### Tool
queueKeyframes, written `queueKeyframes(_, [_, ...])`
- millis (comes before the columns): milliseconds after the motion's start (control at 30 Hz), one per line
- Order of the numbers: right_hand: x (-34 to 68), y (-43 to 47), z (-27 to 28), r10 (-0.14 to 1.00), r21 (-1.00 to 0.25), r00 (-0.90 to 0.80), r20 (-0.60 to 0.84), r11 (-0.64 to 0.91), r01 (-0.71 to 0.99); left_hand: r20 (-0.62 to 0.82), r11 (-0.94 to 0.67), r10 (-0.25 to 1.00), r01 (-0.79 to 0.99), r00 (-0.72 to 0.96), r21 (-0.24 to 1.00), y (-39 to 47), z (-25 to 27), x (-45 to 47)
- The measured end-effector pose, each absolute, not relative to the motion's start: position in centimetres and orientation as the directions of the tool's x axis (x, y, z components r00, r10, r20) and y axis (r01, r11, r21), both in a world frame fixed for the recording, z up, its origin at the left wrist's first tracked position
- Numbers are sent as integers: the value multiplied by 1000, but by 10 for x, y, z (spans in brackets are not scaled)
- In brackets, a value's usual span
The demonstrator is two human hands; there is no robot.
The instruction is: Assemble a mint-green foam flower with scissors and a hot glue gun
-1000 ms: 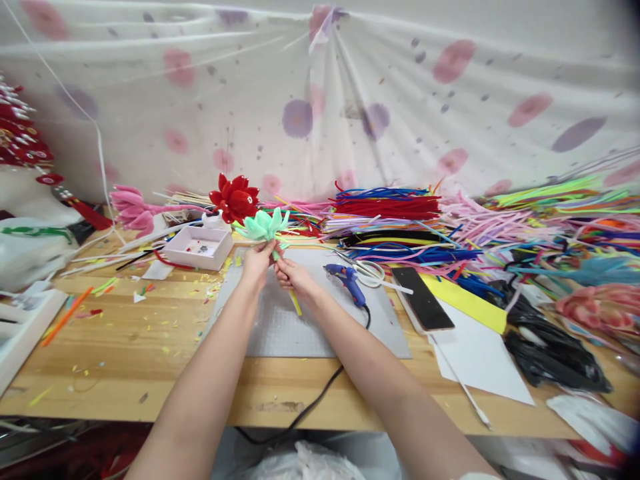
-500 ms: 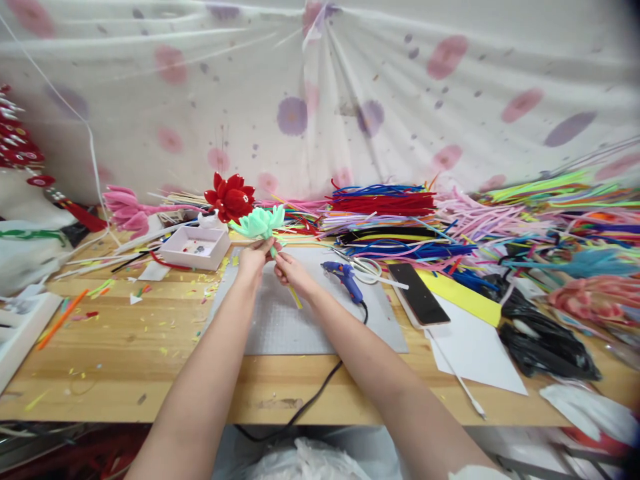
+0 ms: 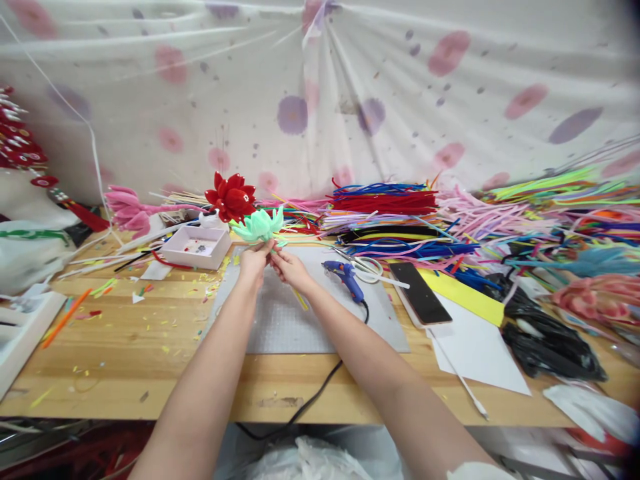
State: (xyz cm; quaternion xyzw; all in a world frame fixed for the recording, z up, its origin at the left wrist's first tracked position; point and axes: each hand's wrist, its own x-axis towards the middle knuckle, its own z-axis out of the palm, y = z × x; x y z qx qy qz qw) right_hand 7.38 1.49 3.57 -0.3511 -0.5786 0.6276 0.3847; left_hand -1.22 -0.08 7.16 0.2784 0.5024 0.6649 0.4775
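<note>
A mint-green pipe-cleaner flower (image 3: 259, 225) is held up over the grey cutting mat (image 3: 300, 333). My left hand (image 3: 255, 262) is closed around the base of the flower. Right beside it, my right hand (image 3: 290, 267) pinches the stem just below the petals. A yellow stem end (image 3: 300, 298) sticks out under my right hand. My fingertips partly hide where the stem meets the petals. On the mat to the right lies a blue glue gun (image 3: 346, 280), apart from both hands. Close behind the green flower stands a red flower (image 3: 231, 198).
A small white box (image 3: 196, 247) with bits inside stands left of the mat. Bundles of coloured pipe cleaners (image 3: 385, 202) line the back. Scissors (image 3: 367, 268), a phone (image 3: 420, 293), yellow card (image 3: 463, 297) and black plastic bag (image 3: 550, 347) lie rightward. The glue gun's cord (image 3: 320, 393) crosses the table edge.
The green flower has tilted slightly, and the yellow stem end has shifted a little to the right. Both hands keep their grip in nearly the same place.
</note>
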Motion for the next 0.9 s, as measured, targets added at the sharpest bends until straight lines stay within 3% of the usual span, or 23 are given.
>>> queueKeyframes(233, [85, 12, 40, 859, -990, -512, -4, -75, -118, 90, -156, 881, -105, -464, 982, 6, 92, -29])
queueKeyframes(333, [97, 13, 40, 877, -993, -480, -8, -64, -101, 202, -142, 895, 176, -397, 974, 5, 122, -50])
queueKeyframes(367, [102, 13, 39, 881, -995, -473, -16, -63, -83, 234, -109, 917, 359, -324, 927, 3, 132, -57])
queueKeyframes(433, [109, 14, 38, 890, -996, -455, -33, -68, -61, 269, -59, 943, 693, -198, 718, -1, 145, -68])
queueKeyframes(500, [113, 15, 36, 913, -994, -405, -47, -85, -76, 295, -106, 954, 850, -60, 516, -5, 148, -76])
queueKeyframes(567, [116, 14, 35, 957, -990, -287, -45, -81, -117, 314, -246, 942, 884, 122, 397, -7, 142, -81])
queueKeyframes(667, [118, 11, 35, 999, -988, -28, 31, 26, -154, 313, -449, 885, 812, 346, 373, -8, 124, -90])
queueKeyframes(767, [116, 7, 40, 981, -976, 121, 153, 170, -137, 276, -487, 872, 764, 403, 422, -10, 111, -97])
queueKeyframes(900, [109, 8, 51, 948, -942, 89, 304, 314, -122, 232, -475, 880, 760, 414, 443, -11, 106, -99])
